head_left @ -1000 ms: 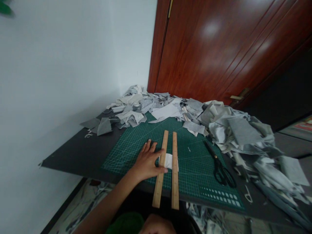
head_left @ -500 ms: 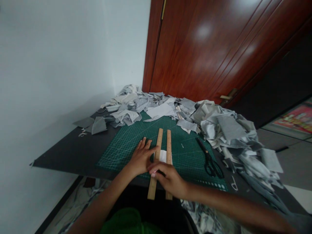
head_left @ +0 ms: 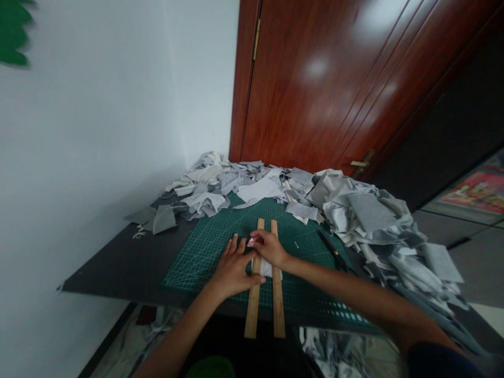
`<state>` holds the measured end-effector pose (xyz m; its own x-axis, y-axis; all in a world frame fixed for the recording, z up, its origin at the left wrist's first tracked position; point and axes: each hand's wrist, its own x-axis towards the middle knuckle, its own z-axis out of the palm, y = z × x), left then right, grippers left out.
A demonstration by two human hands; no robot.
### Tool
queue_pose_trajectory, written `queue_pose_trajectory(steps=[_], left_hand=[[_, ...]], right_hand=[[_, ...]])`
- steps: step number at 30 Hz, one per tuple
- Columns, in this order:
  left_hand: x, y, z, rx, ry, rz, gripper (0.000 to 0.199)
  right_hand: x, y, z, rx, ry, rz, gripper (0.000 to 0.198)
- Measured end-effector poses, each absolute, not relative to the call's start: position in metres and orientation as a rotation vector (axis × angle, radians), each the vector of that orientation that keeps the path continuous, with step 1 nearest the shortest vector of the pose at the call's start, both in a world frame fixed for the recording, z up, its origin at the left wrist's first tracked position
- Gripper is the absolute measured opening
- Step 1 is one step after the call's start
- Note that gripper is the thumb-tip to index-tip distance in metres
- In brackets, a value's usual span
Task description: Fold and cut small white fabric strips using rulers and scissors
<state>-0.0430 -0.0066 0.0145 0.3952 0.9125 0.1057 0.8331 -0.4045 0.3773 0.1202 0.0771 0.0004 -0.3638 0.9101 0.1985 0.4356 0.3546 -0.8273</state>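
Observation:
Two wooden rulers lie side by side, pointing away from me, over a small white cloth piece [head_left: 266, 268]. My left hand [head_left: 234, 270] is spread flat, with its thumb and a finger pressing on the left ruler [head_left: 252, 310]. Higher up that ruler, my right hand [head_left: 271, 249] is closed in a pinch at its left edge. A small pale pink piece [head_left: 251, 242] shows at the right fingertips; its kind is unclear. The right ruler [head_left: 277, 304] passes under the right hand. Both rulers stick out past the near table edge.
A green cutting mat [head_left: 189, 262] covers the middle of the dark table [head_left: 106, 268]. Black-handled scissors [head_left: 333, 249] lie to the right, partly behind my forearm. Grey and white cloth scraps [head_left: 370, 210] are heaped along the back and right. Behind stands a brown door [head_left: 307, 105].
My right hand has moved from the lower part of the left ruler up to its far part. The left thumb now rests lower on that ruler. The view has tilted slightly upward.

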Motion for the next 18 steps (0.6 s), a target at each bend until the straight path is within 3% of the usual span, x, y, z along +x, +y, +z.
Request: queue_pose_trajectory(steps=[4, 11, 13, 16, 18], left_hand=[[-0.043, -0.007, 0.015, 2.372, 1.528, 0.429, 0.078], [-0.043, -0.007, 0.014, 2.353, 1.530, 0.438, 0.081], [-0.043, -0.007, 0.012, 2.358, 1.532, 0.436, 0.080], [-0.043, -0.007, 0.011, 2.369, 1.526, 0.433, 0.082], [-0.043, -0.007, 0.011, 2.366, 1.535, 0.431, 0.084]], right_hand=[[0.116, 0.084, 0.002, -1.169, -2.033, 0.839, 0.017], [0.142, 0.054, 0.025, -1.163, -2.218, 0.471, 0.033], [0.152, 0.039, 0.032, -1.181, -2.294, 0.490, 0.052], [0.160, 0.019, 0.039, -1.227, -2.499, 0.579, 0.106], [0.160, 0.010, 0.041, -1.251, -2.593, 0.620, 0.129]])
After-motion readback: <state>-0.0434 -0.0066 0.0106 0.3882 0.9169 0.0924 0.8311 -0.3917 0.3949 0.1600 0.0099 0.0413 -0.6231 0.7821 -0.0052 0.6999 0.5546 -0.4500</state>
